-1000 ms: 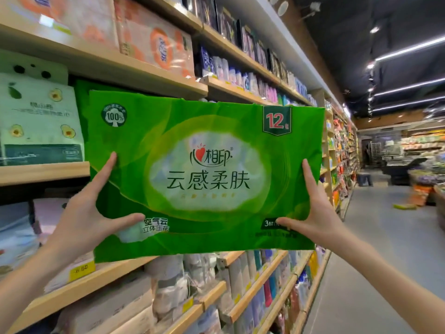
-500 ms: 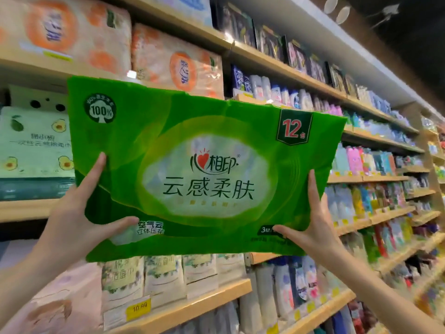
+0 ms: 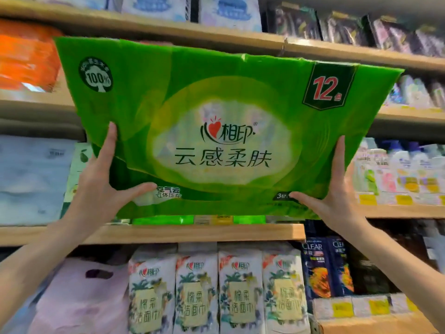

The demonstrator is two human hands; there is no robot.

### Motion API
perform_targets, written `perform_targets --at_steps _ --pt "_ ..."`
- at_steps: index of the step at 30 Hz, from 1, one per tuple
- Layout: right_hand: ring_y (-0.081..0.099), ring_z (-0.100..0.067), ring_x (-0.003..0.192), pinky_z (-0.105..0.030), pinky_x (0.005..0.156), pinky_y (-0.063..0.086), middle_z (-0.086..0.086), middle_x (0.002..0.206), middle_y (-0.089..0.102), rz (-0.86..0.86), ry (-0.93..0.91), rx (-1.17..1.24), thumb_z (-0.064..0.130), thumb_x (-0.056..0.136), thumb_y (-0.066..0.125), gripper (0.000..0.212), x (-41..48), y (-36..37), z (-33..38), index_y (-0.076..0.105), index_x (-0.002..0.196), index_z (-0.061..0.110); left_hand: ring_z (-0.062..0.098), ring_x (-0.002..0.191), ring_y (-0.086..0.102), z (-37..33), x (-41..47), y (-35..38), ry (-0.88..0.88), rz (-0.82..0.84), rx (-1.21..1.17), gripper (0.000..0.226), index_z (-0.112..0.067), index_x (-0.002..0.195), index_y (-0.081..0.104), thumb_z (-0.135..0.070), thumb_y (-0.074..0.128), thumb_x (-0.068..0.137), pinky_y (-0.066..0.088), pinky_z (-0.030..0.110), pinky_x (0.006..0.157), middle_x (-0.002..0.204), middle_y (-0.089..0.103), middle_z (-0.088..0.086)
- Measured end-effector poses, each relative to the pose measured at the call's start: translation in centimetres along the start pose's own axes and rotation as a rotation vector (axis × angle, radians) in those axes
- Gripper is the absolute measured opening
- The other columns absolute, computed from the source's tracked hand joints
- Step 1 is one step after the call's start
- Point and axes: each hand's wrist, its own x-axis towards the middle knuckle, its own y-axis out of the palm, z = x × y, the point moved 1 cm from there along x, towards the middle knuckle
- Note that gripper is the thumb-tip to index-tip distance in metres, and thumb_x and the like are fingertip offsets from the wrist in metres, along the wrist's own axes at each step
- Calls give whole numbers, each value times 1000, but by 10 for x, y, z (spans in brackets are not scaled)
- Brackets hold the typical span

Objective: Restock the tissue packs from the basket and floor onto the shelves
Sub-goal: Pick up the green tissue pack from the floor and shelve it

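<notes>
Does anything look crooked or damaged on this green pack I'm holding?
The green tissue pack is held askew, its left top corner higher than its right, and its top edge is crumpled. No tear shows.

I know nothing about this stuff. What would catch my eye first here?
A big bright green tissue pack marked 12 fills the middle, held up in front of the wooden shelves. The left hand and right hand grip its lower corners, thumbs across its front. Under it stands a row of white floral packs.

Bright, even light; edges blurred (wide-angle bowing), centre sharp.
</notes>
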Motion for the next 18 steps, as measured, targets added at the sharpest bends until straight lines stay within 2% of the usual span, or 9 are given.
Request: perform_targets --at_steps 2,4,5,7,10,14,16,18 --pt "16 -20 133 -38 107 16 -29 151 -2 -25 10 18 30 66 76 117 9 15 -7 -20 131 47 21 115 37 7 9 8 -19 -27 36 123 -67 129 -13 -24 80 60 26 15 88 132 46 22" --pt "8 -29 138 -45 108 16 -31 150 -4 -53 28 24 22 68 77 113 17 28 -14 -16 129 39 32 121 38 18 18 18 20 -41 69 115 -65 130 -11 -31 75 61 28 23 95 135 40 31" --pt "2 -24 137 -46 109 14 -30 150 -6 -63 24 23 22 69 76 111 20 35 -18 -15 128 40 37 122 40 24 21 23 37 -47 88 112 -58 133 -10 -33 73 62 29 27 96 135 39 33" --pt "-3 -15 134 -45 110 10 -30 151 -8 -69 9 20 23 69 75 112 28 45 -28 -18 129 38 38 126 37 35 24 34 38 -34 90 109 -48 134 -11 -34 72 63 27 28 101 139 35 31" --pt "12 -39 138 -46 109 16 -34 148 -9 -56 -1 17 21 70 76 113 38 59 -41 -19 131 32 34 131 34 46 27 49 -2 -25 63 108 -48 133 -10 -34 73 65 26 32 105 144 32 26" --pt "18 -46 135 -50 107 21 -37 147 -2 -8 9 -4 24 69 76 114 40 78 -51 -19 132 32 32 130 36 63 24 57 -45 18 89 113 -37 142 -10 -36 74 66 26 33 102 143 32 24" --pt "28 -47 132 -52 106 26 -37 146 4 21 -1 -5 24 66 78 117 37 86 -55 -18 133 34 18 134 29 69 19 59 -19 57 97 113 -39 141 -11 -35 73 66 23 29 105 148 27 17" --pt "31 -46 131 -51 106 27 -34 146 5 50 3 4 23 64 80 120 33 93 -58 -18 133 38 2 127 23 73 14 59 -9 98 109 113 -40 140 -12 -33 74 66 21 24 104 148 23 5"
